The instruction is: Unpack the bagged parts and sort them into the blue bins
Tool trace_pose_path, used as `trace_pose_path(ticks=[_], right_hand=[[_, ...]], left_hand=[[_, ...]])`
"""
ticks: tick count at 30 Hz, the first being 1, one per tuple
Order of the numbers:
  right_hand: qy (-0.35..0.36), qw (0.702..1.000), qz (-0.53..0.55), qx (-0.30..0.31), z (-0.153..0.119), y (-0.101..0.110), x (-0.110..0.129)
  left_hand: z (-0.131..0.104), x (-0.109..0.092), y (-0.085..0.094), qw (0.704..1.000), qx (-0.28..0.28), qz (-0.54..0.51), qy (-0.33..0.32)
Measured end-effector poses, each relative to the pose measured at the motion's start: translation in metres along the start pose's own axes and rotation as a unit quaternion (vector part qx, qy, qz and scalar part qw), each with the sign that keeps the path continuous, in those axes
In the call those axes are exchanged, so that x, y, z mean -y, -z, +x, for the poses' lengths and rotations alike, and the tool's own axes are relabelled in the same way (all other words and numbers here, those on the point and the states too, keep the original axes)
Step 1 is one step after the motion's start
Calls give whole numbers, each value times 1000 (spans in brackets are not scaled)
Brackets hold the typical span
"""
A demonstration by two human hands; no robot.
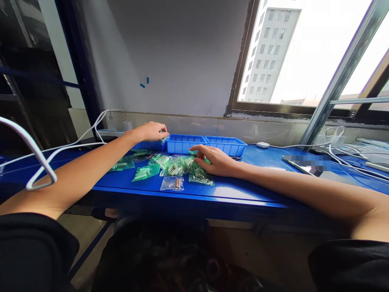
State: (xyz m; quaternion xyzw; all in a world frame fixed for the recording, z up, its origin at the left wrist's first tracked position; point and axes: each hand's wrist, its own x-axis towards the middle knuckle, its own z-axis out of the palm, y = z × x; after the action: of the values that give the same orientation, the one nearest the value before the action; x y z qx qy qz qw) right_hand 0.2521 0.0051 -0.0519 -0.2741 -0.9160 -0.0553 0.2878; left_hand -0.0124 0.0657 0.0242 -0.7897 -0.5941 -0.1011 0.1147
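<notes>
My left hand is over the left blue bin, fingers closed on a small plastic bag that shows below the fingertips; its contents are too small to make out. My right hand hovers at or rests on a spread of green-tinted plastic bags, its thumb and forefinger apart and curved, with nothing plainly held. Another green bag lies partly under this hand. In front of the pile, near the table edge, lies a clear bag with copper-coloured cylindrical pieces inside.
Behind the bags stand a middle blue bin and a right blue bin along the wall. White cables run at the left, one looping over my left forearm. A phone-like device and more cables lie right on the blue table.
</notes>
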Motion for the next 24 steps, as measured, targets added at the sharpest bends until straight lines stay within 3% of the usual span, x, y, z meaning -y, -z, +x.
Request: trace_pose_path(ticks=[6, 13, 24], right_hand=[[0, 1000, -2, 3, 0, 0, 0], [-6, 1000, -4, 17, 0, 2, 2], [-7, 1000, -9, 23, 1, 4, 4]], left_hand=[[1, -3, -2, 998, 36, 37, 40], [5, -4, -5, 996, 76, 50, 24], [-1, -8, -2, 995, 82, 37, 45]])
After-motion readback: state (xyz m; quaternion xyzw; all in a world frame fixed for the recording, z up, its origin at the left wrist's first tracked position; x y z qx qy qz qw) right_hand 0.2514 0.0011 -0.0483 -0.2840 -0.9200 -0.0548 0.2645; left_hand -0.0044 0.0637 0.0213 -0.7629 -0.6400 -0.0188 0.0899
